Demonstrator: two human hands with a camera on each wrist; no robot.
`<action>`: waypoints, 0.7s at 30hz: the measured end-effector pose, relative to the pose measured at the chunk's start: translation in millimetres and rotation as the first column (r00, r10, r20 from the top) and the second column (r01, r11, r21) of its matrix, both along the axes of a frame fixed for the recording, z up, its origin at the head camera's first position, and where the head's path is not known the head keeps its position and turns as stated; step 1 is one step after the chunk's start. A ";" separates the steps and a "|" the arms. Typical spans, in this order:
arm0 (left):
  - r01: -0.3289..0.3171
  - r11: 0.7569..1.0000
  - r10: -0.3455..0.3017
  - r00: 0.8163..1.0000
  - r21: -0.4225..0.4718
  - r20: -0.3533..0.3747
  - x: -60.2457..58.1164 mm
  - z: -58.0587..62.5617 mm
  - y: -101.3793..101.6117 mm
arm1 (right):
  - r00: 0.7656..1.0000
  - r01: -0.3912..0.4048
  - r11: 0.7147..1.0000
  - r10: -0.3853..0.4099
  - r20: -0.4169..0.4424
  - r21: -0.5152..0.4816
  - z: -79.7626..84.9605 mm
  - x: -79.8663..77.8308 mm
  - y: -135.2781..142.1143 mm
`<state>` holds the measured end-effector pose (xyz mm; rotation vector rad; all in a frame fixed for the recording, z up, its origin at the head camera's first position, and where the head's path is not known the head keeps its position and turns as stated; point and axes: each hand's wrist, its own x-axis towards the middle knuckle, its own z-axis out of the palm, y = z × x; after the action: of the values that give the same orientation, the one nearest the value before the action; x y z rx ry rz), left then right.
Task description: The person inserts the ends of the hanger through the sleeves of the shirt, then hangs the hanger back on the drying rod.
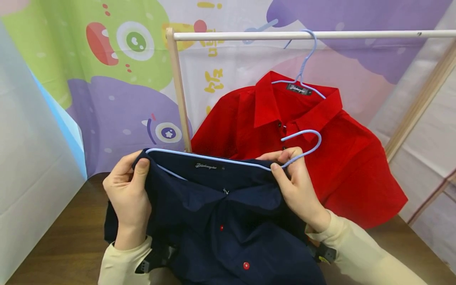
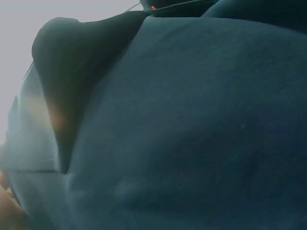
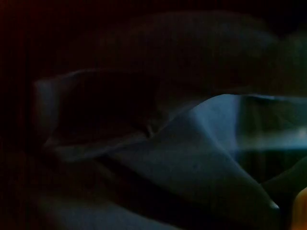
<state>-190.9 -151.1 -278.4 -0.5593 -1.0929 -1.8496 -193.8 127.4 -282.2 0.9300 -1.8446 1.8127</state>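
Note:
A navy shirt with red buttons hangs between both hands in the head view, its neckline facing up. A light blue hanger lies along the neckline, one end at the left corner of the collar and its hook standing free at the right. My left hand pinches that left corner between thumb and fingers. Near the base of the hook, my right hand grips the hanger and the collar's right side. Navy cloth fills most of the left wrist view; the right wrist view shows dark cloth folds.
Behind the hands, a red shirt hangs on another blue hanger from a white rail with wooden posts. A brown wooden table lies below. A cartoon-printed curtain closes off the back.

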 end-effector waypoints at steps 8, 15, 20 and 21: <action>-0.077 0.972 0.090 0.995 -0.221 0.047 3.3 -1.0 -3.0 | 1.000 0.002 1.000 -0.002 0.003 0.026 4.7 5.9 1.1; -0.250 0.853 0.290 0.957 -0.458 0.018 4.7 -1.8 -10.1 | 1.000 0.013 0.999 -0.013 -0.007 0.038 8.9 7.7 1.4; -0.338 0.773 0.366 0.929 -0.537 -0.058 5.5 -0.5 -10.1 | 0.998 0.066 0.993 -0.066 -0.006 0.099 13.5 7.6 3.1; -0.361 0.751 0.385 0.920 -0.553 -0.078 5.6 -0.3 -9.5 | 0.997 0.081 0.991 -0.080 -0.009 0.110 14.6 7.6 3.5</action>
<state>-185.2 -160.7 -278.6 -0.5763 -1.6609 -1.1797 -186.2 130.9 -267.6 0.8840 -1.9676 1.6739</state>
